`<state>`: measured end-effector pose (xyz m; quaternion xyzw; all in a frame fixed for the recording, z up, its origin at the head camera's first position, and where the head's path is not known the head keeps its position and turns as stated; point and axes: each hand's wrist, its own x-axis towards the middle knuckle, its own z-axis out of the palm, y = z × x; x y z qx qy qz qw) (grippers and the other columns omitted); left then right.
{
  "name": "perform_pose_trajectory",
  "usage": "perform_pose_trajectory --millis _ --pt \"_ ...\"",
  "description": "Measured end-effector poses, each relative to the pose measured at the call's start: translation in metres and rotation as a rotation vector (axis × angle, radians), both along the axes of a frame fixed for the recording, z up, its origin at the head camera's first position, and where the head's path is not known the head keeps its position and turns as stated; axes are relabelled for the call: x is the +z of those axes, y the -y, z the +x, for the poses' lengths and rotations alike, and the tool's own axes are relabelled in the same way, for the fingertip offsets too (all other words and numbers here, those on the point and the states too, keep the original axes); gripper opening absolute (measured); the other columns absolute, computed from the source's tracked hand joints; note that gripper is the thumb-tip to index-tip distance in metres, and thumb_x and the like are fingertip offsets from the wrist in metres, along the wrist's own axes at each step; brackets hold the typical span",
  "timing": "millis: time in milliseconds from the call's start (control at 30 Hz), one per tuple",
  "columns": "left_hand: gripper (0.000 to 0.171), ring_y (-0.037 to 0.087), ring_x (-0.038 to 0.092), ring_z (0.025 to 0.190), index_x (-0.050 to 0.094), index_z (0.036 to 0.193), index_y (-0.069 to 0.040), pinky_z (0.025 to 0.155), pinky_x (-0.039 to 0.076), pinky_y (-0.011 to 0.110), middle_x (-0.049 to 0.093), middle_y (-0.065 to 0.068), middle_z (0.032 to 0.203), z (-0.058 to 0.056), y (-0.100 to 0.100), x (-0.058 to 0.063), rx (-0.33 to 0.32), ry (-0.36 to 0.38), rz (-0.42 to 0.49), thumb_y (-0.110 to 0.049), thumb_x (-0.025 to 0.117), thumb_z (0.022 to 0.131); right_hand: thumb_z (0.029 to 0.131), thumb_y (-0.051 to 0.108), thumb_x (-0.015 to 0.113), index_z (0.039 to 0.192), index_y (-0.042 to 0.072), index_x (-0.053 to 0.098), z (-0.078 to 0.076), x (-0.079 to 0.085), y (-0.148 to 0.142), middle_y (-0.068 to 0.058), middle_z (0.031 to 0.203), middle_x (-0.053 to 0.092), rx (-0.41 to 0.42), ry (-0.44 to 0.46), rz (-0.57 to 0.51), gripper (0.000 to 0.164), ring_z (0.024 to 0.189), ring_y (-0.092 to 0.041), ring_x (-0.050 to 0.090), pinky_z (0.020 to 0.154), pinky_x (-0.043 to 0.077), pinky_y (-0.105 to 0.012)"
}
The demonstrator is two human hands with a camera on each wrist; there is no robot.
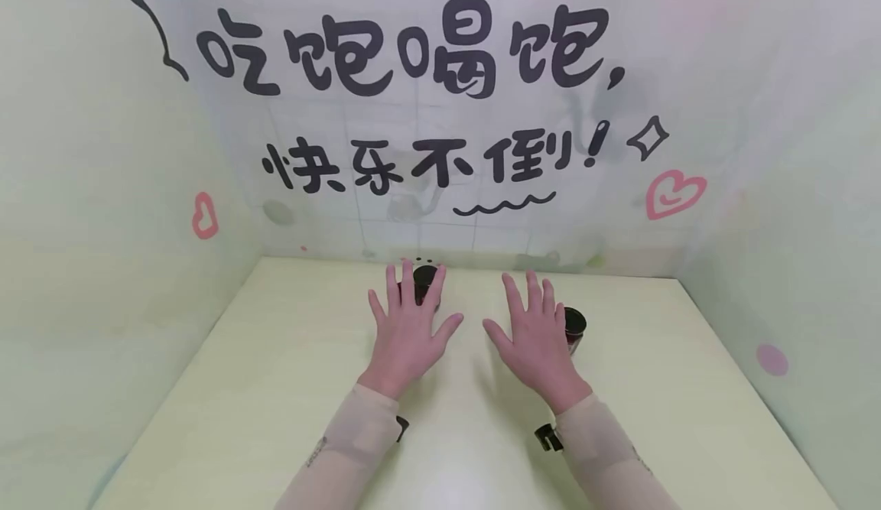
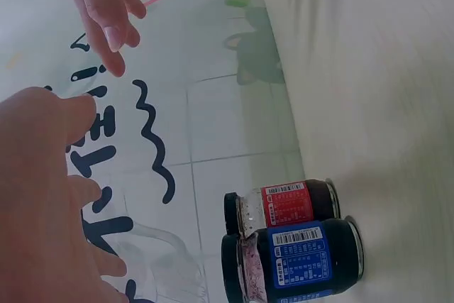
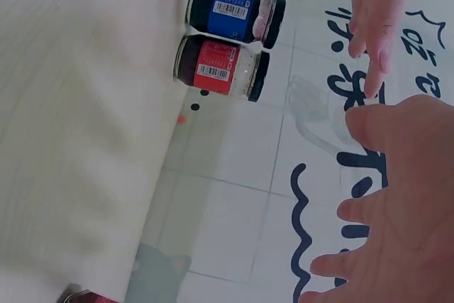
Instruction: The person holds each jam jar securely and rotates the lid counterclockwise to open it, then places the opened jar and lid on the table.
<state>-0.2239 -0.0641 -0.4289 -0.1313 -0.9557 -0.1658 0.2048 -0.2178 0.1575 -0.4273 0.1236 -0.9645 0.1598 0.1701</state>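
Observation:
Both hands hold nothing; their fingers are spread over the table. My left hand is in front of two dark-lidded glass jars, partly hiding them in the head view. The left wrist view shows these side by side: a red-labelled jar and a blue-labelled jar, both upright at the back of the table. My right hand is nearest to a third jar with a black lid, partly covered by its fingers in the head view. A gap separates the hands from the jars in the wrist views.
A pale table carries the jars. Behind it rises a back wall printed with large black characters, and side walls enclose it left and right. Black wrist mounts stick out from the sleeves.

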Motion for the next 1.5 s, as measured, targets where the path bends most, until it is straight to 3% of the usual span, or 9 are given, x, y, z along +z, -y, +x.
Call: perform_pose_trajectory --millis 133,300,633,933,1100,1267,1500 --pt "0.076 0.045 -0.004 0.150 0.015 0.162 -0.034 0.108 0.008 0.077 0.003 0.023 0.165 0.000 0.006 0.003 -0.009 -0.007 -0.030 -0.064 0.044 0.098 0.098 0.049 0.057 0.159 0.017 0.027 0.001 0.006 0.000 -0.023 0.162 0.019 0.039 -0.008 -0.002 0.076 0.146 -0.050 0.015 0.107 0.024 -0.073" --pt "0.076 0.046 0.002 0.150 0.021 0.161 -0.032 0.108 0.010 0.077 0.009 0.023 0.164 0.003 0.017 -0.003 -0.025 -0.017 -0.049 -0.061 0.050 0.098 0.097 0.044 0.061 0.157 0.015 0.031 0.002 0.010 -0.002 -0.024 0.160 0.024 0.075 -0.014 -0.003 0.073 0.144 -0.050 0.020 0.107 0.029 -0.069" --pt "0.078 0.046 0.002 0.150 0.018 0.162 -0.033 0.111 0.008 0.073 0.010 0.023 0.164 0.004 0.029 -0.006 -0.047 0.057 -0.043 -0.067 0.046 0.097 0.096 0.036 0.064 0.153 0.016 0.040 0.009 0.014 -0.009 -0.022 0.156 0.033 0.117 -0.052 -0.019 0.065 0.143 -0.047 0.026 0.110 0.027 -0.066" --pt "0.081 0.048 0.007 0.148 0.023 0.161 -0.027 0.113 0.013 0.068 0.014 0.024 0.162 -0.007 0.039 -0.009 -0.056 0.071 -0.014 -0.066 0.049 0.096 0.096 0.033 0.065 0.152 0.015 0.042 0.012 0.012 -0.019 -0.022 0.155 0.033 0.168 -0.056 -0.034 0.063 0.143 -0.046 0.026 0.109 0.029 -0.066" --pt "0.084 0.048 0.007 0.148 0.022 0.161 -0.024 0.115 0.015 0.065 0.015 0.025 0.161 -0.014 0.045 -0.013 -0.052 0.085 0.022 -0.068 0.049 0.094 0.096 0.034 0.065 0.153 0.018 0.041 0.014 0.010 -0.024 -0.018 0.158 0.030 0.182 -0.030 -0.049 0.064 0.145 -0.044 0.024 0.102 0.036 -0.069" --pt "0.086 0.048 0.008 0.148 0.024 0.160 -0.019 0.116 0.018 0.062 0.016 0.027 0.160 -0.018 0.051 -0.018 -0.046 0.085 0.054 -0.065 0.053 0.094 0.096 0.034 0.065 0.154 0.020 0.039 0.018 0.010 -0.025 -0.015 0.160 0.027 0.202 -0.018 -0.058 0.064 0.145 -0.038 0.025 0.096 0.044 -0.065" --pt "0.085 0.049 0.012 0.147 0.028 0.159 -0.016 0.116 0.021 0.059 0.019 0.028 0.159 -0.024 0.055 -0.022 -0.046 0.075 0.085 -0.061 0.059 0.094 0.096 0.032 0.067 0.153 0.019 0.040 0.025 0.017 -0.026 -0.016 0.159 0.028 0.231 -0.048 -0.076 0.065 0.143 -0.036 0.031 0.096 0.046 -0.061"
